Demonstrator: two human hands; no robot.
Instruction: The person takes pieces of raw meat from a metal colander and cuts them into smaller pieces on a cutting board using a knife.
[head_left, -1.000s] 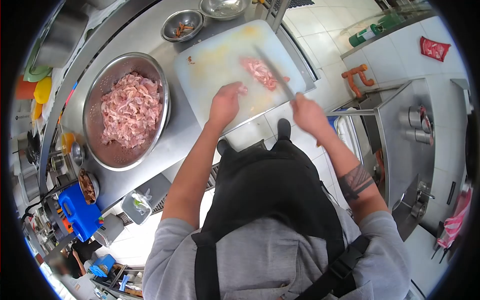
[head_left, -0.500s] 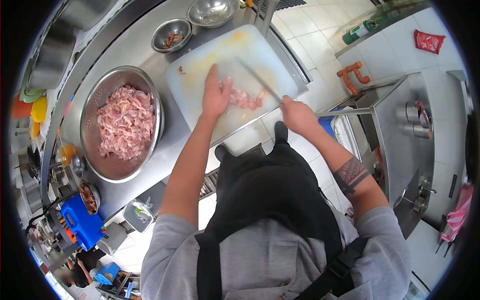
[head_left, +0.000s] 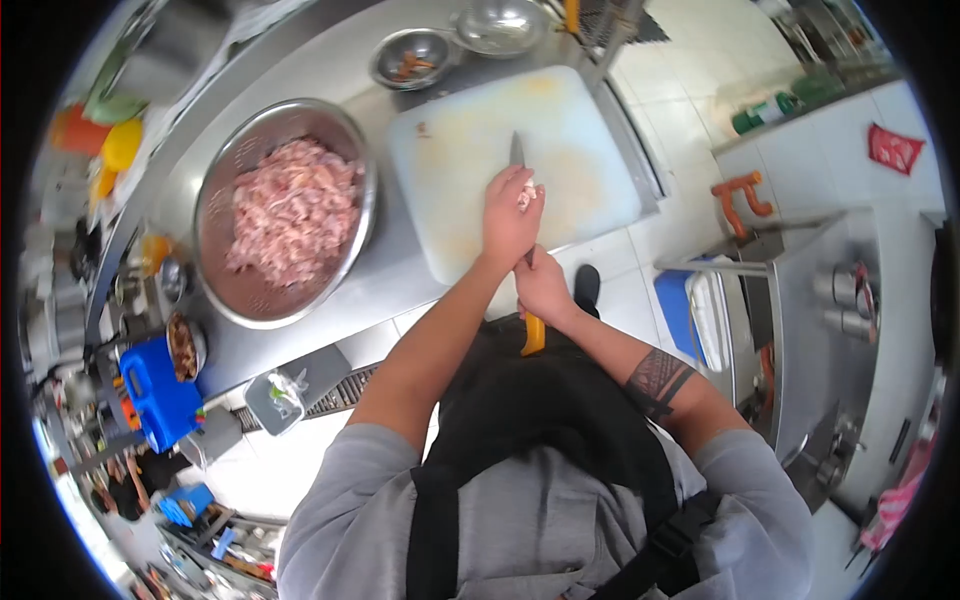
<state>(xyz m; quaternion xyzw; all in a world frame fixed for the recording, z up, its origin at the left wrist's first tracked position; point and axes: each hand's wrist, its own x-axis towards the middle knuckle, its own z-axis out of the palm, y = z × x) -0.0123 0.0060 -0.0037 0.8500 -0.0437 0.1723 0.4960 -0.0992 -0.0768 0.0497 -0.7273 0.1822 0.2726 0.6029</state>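
My right hand (head_left: 545,287) grips a knife (head_left: 517,149) by its yellow handle, the blade pointing away from me over the white cutting board (head_left: 445,185). Against the blade lies my left hand (head_left: 512,222), its fingers closed around a small bunch of chopped raw meat (head_left: 527,195) that looks like chicken. Part of the blade is hidden under this hand. Left of the board stands a large perforated steel colander (head_left: 212,250), holding a heap of similar raw meat pieces (head_left: 295,210).
Behind the board are a small steel bowl (head_left: 388,63) with orange-brown scraps and another steel bowl (head_left: 500,28). A blue jug (head_left: 155,395) and a bowl of brown food (head_left: 183,348) stand at the lower left. A steel unit (head_left: 810,320) is on the right.
My left hand has closed around the meat that was spread on the board. The knife has swung to point straight ahead beside it, and the right hand has moved in toward the left. The view has shifted.
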